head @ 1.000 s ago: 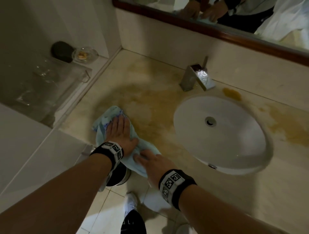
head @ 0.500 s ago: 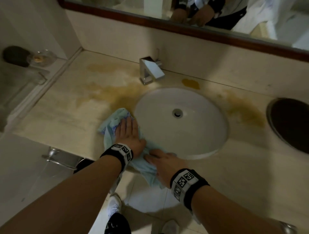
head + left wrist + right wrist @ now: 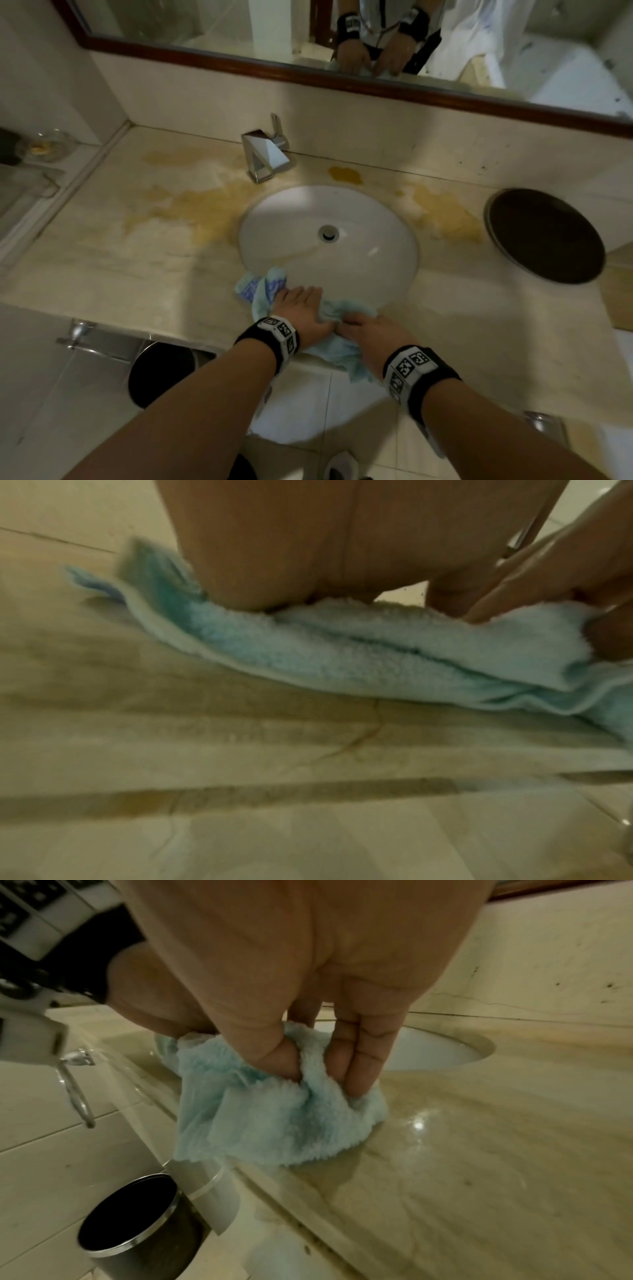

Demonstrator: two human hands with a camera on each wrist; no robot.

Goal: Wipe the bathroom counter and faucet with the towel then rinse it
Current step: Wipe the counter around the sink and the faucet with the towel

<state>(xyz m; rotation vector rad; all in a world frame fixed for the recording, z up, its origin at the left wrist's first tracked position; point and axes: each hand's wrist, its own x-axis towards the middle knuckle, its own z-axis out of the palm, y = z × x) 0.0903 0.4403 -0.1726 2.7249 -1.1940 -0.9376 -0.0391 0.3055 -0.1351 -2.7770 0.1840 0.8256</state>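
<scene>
A light blue towel point(image 3: 263, 294) point(image 3: 342, 653) point(image 3: 270, 1118) lies bunched on the beige stone counter point(image 3: 120, 274) at the front rim of the white sink point(image 3: 329, 240). My left hand point(image 3: 301, 305) presses flat on the towel with straight fingers. My right hand point(image 3: 366, 332) point(image 3: 308, 1058) pinches a fold of the towel between thumb and fingers, and its end hangs over the counter's front edge. The chrome faucet point(image 3: 267, 154) stands behind the sink. Yellow-brown stains point(image 3: 202, 209) spread on the counter to the left and right of the sink.
A dark round lid point(image 3: 548, 236) sits in the counter at the right. A mirror point(image 3: 342, 41) with a wooden frame runs along the back wall. A black bin point(image 3: 161, 373) point(image 3: 137, 1223) stands on the tiled floor below. A glass dish point(image 3: 44, 147) sits on a shelf at the left.
Both hands have slid the towel to the right along the counter's front, from left of the sink to its front rim. The head view has swung right too.
</scene>
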